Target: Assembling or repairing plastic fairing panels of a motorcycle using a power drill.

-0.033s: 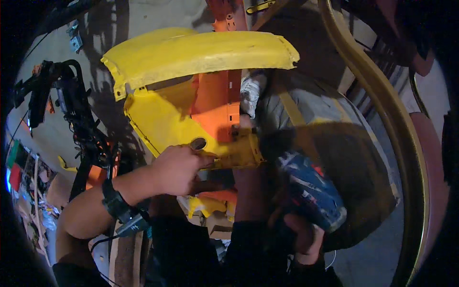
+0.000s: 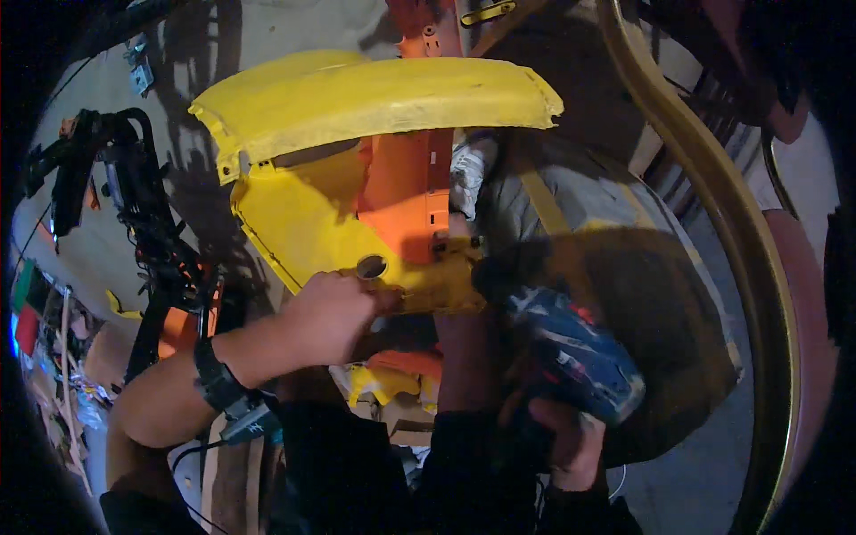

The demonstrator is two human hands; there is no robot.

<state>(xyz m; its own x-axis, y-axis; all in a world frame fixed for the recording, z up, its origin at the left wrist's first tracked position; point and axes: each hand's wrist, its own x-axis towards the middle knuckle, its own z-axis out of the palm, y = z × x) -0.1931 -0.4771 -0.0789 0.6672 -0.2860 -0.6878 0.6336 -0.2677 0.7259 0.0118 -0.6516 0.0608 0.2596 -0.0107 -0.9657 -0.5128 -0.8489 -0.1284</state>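
A large yellow plastic panel [image 2: 303, 201] with an orange plastic piece [image 2: 406, 183] behind its opening lies across my legs. My left hand [image 2: 334, 312] is closed on the panel's lower edge, just below a round hole. A strapped device sits on my left wrist. In my right hand [image 2: 571, 437] is a blue cordless drill [image 2: 580, 357], held by its grip. Its dark front end meets the panel's lower right corner; the tip is blurred and I cannot tell whether it touches.
To the right lies a big grey and dark bundle [image 2: 615, 294] with yellow stripes, beside a curved gold-coloured rail [image 2: 704, 160]. A black jointed frame [image 2: 134, 196] stands at left, above scattered scraps [image 2: 71, 383]. Yellow and orange pieces [image 2: 392, 379] show below the panel.
The drill has shifted slightly left, its front end closer over the panel's lower right corner. My left hand keeps its hold on the panel.
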